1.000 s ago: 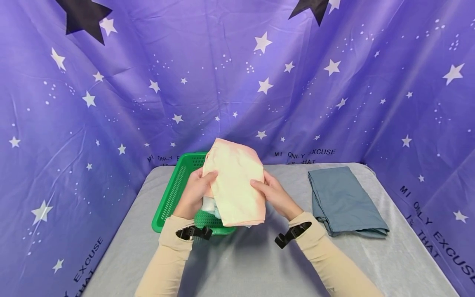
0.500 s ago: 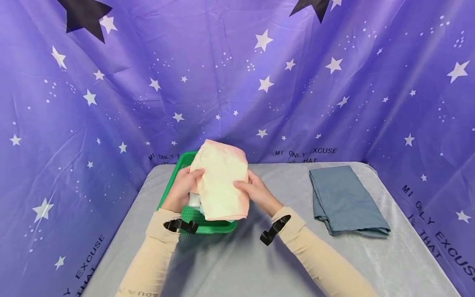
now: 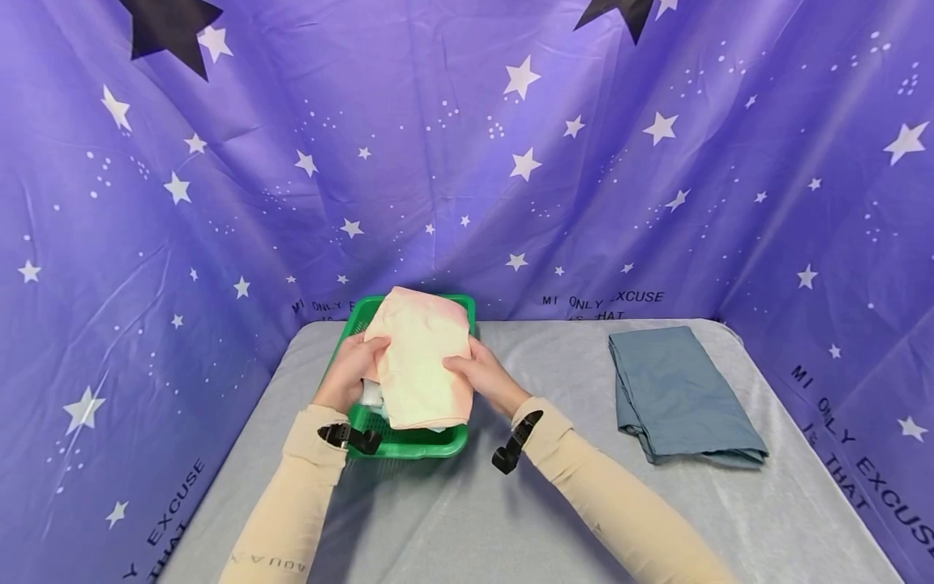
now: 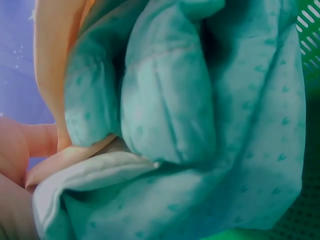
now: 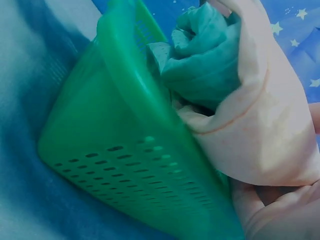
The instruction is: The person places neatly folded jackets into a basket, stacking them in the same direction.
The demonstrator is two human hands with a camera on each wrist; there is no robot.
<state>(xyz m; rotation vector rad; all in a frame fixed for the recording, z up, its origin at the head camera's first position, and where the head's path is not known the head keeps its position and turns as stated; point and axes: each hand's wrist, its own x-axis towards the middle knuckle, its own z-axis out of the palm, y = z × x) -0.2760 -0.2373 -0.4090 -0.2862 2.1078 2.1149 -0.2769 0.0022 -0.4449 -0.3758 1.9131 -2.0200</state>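
Observation:
A folded pale pink cloth hangs over the green plastic basket, held at both sides. My left hand grips its left edge, thumb on the front face. On the opposite edge, my right hand holds it with the thumb on top and the fingers behind. Behind the pink layer, the left wrist view shows a light teal patterned cloth, bunched in rolls. The right wrist view has this bundle beside the basket's rim. The basket's floor is largely hidden by the cloth.
A folded blue-grey cloth lies on the right of the grey covered table. A purple curtain with white stars closes off the back and both sides. Black wrist straps sit over the beige sleeves.
Both hands have carried the pink cloth left and slightly down, from the basket's right side to over its middle. The basket's right rim has come into sight. The blue-grey cloth stays put.

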